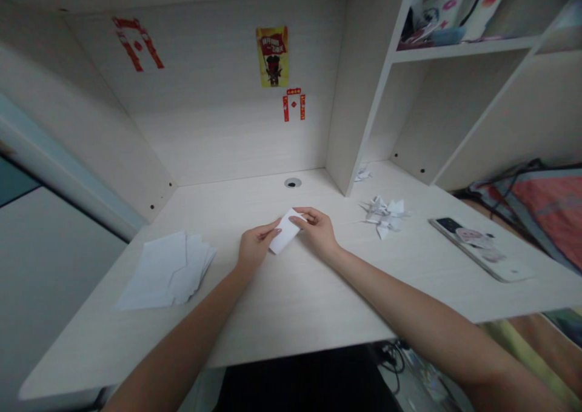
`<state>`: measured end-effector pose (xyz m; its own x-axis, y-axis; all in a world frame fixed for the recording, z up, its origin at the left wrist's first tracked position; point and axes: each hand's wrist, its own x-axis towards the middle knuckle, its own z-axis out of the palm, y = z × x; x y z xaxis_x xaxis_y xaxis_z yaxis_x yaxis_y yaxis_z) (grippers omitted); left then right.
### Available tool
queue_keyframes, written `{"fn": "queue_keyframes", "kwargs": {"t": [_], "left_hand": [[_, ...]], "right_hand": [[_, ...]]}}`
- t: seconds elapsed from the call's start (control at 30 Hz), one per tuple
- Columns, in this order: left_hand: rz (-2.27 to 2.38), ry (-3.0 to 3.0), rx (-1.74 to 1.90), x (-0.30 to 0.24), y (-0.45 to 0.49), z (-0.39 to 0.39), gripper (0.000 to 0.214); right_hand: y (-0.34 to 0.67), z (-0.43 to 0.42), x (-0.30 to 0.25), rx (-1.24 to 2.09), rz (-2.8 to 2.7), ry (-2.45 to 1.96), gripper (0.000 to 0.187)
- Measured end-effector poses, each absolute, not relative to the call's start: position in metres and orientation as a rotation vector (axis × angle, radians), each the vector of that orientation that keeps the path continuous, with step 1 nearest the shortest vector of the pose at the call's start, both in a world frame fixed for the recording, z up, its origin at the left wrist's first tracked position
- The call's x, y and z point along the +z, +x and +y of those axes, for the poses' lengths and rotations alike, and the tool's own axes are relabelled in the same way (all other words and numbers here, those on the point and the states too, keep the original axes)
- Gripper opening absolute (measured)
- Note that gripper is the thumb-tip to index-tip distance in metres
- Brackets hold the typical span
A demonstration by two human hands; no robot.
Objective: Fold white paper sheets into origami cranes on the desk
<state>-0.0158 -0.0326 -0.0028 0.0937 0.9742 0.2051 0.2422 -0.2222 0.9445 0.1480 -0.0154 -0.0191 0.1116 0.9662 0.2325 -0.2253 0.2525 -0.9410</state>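
A small folded piece of white paper (284,233) lies on the pale wooden desk (291,303), near its middle. My left hand (254,245) pinches the paper's near left edge with thumb and fingers closed on it. My right hand (318,229) grips its far right end, the fingers curled over the top. Both forearms reach in from the bottom of the view.
A loose stack of white sheets (168,269) lies at the left. Several folded paper figures (384,212) sit at the right, with one more (362,174) by the shelf divider. A phone (479,248) rests further right. A cable hole (293,183) lies behind the hands.
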Motion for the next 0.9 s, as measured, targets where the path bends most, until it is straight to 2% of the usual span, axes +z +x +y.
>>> {"fn": "queue_keyframes", "kwargs": {"t": [0.9], "left_hand": [[1.317, 1.856, 1.244, -0.0008, -0.0178, -0.0363, 0.028]], "right_hand": [[0.1486, -0.0173, -0.0151, 1.094, -1.016, -0.993, 0.039]]}}
